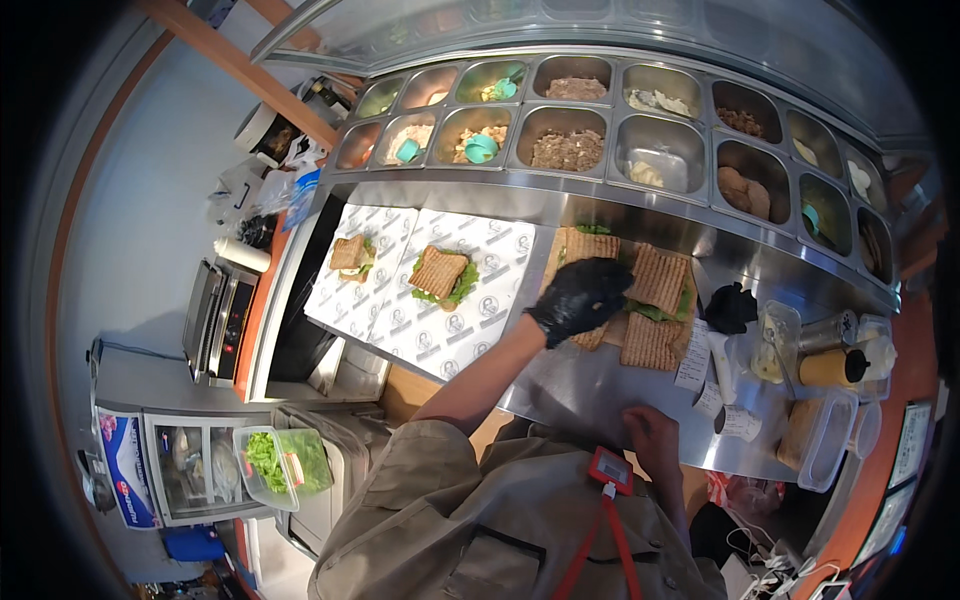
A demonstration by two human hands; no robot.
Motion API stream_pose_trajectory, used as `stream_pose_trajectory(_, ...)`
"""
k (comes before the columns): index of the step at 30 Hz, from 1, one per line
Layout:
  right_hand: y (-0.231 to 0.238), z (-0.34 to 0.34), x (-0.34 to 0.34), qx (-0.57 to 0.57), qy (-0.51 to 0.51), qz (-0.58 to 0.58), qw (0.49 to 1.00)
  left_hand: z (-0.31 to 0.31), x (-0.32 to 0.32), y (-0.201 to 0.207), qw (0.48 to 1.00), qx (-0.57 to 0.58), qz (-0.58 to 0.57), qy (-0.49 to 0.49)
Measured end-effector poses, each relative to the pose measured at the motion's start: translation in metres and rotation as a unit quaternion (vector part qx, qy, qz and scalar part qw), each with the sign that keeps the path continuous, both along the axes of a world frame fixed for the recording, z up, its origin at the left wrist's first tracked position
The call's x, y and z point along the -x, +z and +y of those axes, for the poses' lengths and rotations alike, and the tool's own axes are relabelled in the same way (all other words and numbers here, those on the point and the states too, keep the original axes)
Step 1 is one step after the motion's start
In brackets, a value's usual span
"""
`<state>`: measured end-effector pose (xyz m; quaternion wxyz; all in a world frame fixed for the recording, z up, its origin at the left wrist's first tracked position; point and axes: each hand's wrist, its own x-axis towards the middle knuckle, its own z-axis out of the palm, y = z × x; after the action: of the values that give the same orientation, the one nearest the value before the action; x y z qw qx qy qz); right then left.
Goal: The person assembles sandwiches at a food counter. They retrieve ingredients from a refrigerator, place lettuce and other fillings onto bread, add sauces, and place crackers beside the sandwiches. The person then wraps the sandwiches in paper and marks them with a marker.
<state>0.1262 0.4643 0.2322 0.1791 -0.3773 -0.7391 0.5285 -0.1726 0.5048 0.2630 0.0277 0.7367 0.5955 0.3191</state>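
Note:
My left hand (585, 290), in a black glove, reaches over a toasted sandwich (590, 245) with lettuce. Its fingers curl down on the bread, and their tips are hidden. Just right of it lie two more toasted halves: the upper half (658, 277) with lettuce at its edge and the lower half (652, 342). Bare and loosely bent, my right hand (655, 435) is at the counter's near edge with nothing visible in it. On printed paper sheets (480, 335) to the left sit a lettuce-edged sandwich (440, 275) and a smaller one (352, 257).
Behind the counter run two rows of metal food pans (660, 150) under a glass guard. A crumpled black glove (732, 308), paper receipts (692, 358), a yellow bottle (835, 366) and plastic tubs (830, 440) stand right. A lettuce tub (285, 468) and contact grill (220, 320) are left.

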Motion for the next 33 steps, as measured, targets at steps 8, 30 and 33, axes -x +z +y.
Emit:
stream_pose_trajectory(8, 0.009, -0.040, 0.185, -0.132, 0.325, 0.060, 0.935, -0.128, 0.216, 0.027, 0.943, 0.178, 0.159, 0.231)
stream_pose_trajectory(30, -0.025, -0.161, 0.333, -0.297, 0.248, -0.134, 0.912, -0.228, 0.300, -0.092, 0.851, 0.041, -0.519, 0.065)
stream_pose_trajectory(33, -0.023, -0.161, 0.332, -0.266, 0.245, -0.135, 0.922, -0.230, 0.308, -0.098, 0.904, 0.092, -0.414, 0.053)
